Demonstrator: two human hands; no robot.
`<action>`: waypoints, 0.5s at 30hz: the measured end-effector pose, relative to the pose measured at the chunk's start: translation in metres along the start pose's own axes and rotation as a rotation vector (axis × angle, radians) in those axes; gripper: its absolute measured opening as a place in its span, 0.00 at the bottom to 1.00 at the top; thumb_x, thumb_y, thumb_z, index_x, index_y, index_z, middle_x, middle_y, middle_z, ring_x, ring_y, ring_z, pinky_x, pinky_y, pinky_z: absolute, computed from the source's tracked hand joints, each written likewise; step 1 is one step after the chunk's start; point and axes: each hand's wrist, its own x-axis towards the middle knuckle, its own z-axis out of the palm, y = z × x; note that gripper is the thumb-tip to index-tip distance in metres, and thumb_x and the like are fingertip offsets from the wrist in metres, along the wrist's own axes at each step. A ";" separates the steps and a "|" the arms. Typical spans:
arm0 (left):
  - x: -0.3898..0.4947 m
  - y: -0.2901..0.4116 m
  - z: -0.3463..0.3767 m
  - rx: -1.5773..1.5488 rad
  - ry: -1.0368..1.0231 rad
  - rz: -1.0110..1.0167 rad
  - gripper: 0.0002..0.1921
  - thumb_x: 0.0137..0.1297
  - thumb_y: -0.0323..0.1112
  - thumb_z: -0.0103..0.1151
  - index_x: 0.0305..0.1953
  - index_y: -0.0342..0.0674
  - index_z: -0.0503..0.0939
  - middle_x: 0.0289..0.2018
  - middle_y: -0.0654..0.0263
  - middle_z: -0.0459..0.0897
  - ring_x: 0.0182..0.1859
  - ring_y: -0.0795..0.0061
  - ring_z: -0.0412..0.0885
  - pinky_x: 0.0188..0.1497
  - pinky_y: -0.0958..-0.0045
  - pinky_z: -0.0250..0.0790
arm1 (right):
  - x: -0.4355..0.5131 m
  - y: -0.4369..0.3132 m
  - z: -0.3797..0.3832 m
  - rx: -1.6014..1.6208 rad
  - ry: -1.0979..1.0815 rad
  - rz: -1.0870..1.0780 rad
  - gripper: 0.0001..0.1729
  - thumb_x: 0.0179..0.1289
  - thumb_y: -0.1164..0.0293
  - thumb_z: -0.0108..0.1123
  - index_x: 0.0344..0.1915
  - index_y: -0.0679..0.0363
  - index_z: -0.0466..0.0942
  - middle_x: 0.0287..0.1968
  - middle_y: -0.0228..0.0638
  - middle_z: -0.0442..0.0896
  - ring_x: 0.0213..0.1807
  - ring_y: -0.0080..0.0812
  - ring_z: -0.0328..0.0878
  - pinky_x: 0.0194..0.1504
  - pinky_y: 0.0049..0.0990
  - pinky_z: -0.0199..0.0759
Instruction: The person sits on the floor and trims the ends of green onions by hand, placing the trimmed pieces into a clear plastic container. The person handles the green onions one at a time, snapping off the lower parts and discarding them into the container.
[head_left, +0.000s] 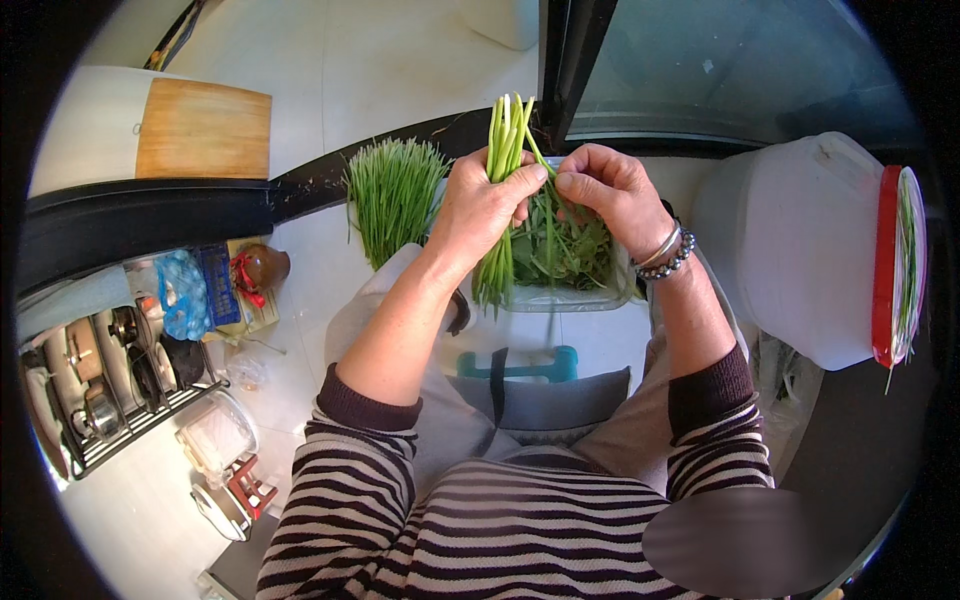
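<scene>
My left hand (487, 199) is closed around a bunch of green chives (508, 139), pale stem ends up and leafy tips hanging below the fist. Between the thumb and fingers of my right hand (611, 191) is a single chive stalk (541, 155) at the bunch's right side; its upper end still leans against the bunch. Under both hands sits a clear plastic container (592, 301) of leafy greens (574, 251), partly hidden by the hands. A larger pile of chives (394, 195) lies on the floor to the left of my left hand.
At right stands a large translucent plastic jug (795, 247) with a red-rimmed lid (886, 266) holding more green stalks. A dark door frame (574, 67) rises ahead. To the left are a wooden cutting board (204, 129), a rack of pots (135, 405) and a brown jar (262, 266).
</scene>
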 end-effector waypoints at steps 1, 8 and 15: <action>0.000 0.000 0.000 -0.006 -0.002 0.004 0.08 0.59 0.34 0.56 0.29 0.35 0.74 0.21 0.70 0.71 0.20 0.82 0.68 0.22 0.80 0.59 | 0.000 0.000 -0.002 -0.020 0.000 0.005 0.06 0.59 0.71 0.56 0.31 0.61 0.72 0.24 0.27 0.75 0.24 0.17 0.71 0.29 0.18 0.67; -0.002 0.003 0.002 0.029 -0.008 0.003 0.08 0.56 0.34 0.55 0.29 0.36 0.72 0.20 0.69 0.71 0.20 0.82 0.68 0.23 0.79 0.60 | -0.003 -0.009 -0.001 -0.058 0.028 0.071 0.06 0.59 0.69 0.54 0.28 0.59 0.70 0.22 0.25 0.72 0.20 0.15 0.65 0.23 0.16 0.61; -0.002 0.005 0.003 0.008 0.004 0.022 0.08 0.55 0.35 0.54 0.29 0.35 0.73 0.18 0.69 0.72 0.19 0.82 0.69 0.21 0.79 0.61 | -0.004 -0.011 -0.003 -0.050 0.003 0.093 0.07 0.58 0.69 0.54 0.28 0.60 0.69 0.20 0.24 0.69 0.18 0.15 0.62 0.20 0.15 0.56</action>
